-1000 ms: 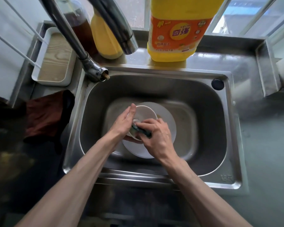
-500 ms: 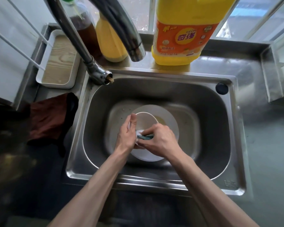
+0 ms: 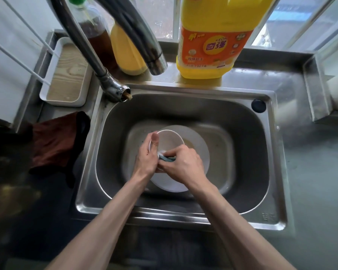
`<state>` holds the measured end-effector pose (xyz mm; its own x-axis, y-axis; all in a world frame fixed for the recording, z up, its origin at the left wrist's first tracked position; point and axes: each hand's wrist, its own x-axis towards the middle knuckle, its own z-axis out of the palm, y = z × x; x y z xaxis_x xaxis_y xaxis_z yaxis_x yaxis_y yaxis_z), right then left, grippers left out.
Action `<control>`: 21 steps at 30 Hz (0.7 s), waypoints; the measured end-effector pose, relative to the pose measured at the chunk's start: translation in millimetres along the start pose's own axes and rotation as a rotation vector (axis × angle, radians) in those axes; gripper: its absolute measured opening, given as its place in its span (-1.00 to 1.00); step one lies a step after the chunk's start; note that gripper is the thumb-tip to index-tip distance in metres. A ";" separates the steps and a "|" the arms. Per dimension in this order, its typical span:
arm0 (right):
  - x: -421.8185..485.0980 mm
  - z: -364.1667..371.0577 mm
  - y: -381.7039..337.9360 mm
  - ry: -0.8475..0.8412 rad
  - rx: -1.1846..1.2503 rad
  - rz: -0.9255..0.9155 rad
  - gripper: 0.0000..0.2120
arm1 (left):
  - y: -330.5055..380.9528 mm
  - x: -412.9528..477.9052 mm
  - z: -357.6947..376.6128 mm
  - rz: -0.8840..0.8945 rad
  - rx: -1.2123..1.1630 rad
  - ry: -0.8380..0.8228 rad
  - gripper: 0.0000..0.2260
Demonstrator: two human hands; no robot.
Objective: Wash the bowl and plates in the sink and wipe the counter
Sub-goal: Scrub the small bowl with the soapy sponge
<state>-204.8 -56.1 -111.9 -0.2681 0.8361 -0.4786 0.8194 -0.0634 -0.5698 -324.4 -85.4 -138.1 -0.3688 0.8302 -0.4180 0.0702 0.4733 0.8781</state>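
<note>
Steel walls of the sink (image 3: 248, 152) frame two bare forearms that reach in from below and meet over the middle of the basin. The left hand (image 3: 146, 156) stands on edge with its thumb pointing up; the right hand (image 3: 186, 166) lies knuckles-up, touching it. A small white bowl (image 3: 171, 142) shows its inside, over a white plate (image 3: 201, 152) that lies in the basin with a yellowish smear. Left fingers and thumb clasp the bowl's rim. Right fingers curl tightly, pinching a teal sponge (image 3: 167, 159) against the bowl's near edge.
</note>
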 end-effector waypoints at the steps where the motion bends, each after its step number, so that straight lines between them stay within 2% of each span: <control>1: 0.4 -2.4 -0.2 -0.035 0.075 -0.017 -0.67 | 2.4 2.2 -3.1 -0.001 0.019 -0.028 -0.61; 3: 0.0 0.5 3.8 0.010 0.051 -0.099 -0.71 | 5.3 8.1 -6.2 -0.055 0.030 -0.094 -0.59; 6: 5.5 8.4 14.2 0.211 -0.114 -0.289 -0.78 | 11.1 10.6 -4.6 -0.113 0.004 -0.151 -0.57; 9: 12.0 5.0 22.3 0.346 -0.264 -0.411 -0.79 | 15.2 5.5 1.0 -0.126 -0.055 -0.140 -0.60; 13: 5.0 3.4 27.3 0.482 -0.432 -0.384 -0.75 | 10.5 2.6 4.0 -0.116 -0.154 -0.141 -0.68; 17: -3.6 -0.1 29.8 0.399 -0.427 -0.321 -0.72 | 10.7 5.0 -0.8 -0.046 -0.096 -0.137 -0.68; 21: -1.5 -6.8 27.2 0.187 -0.229 -0.296 -0.58 | 13.7 7.2 -6.0 -0.087 -0.074 -0.173 -0.65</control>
<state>-178.7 -55.4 -122.1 -0.4296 0.8860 -0.1746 0.8179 0.2998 -0.4911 -331.7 -74.7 -127.7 -0.2054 0.8285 -0.5210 -0.0259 0.5275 0.8491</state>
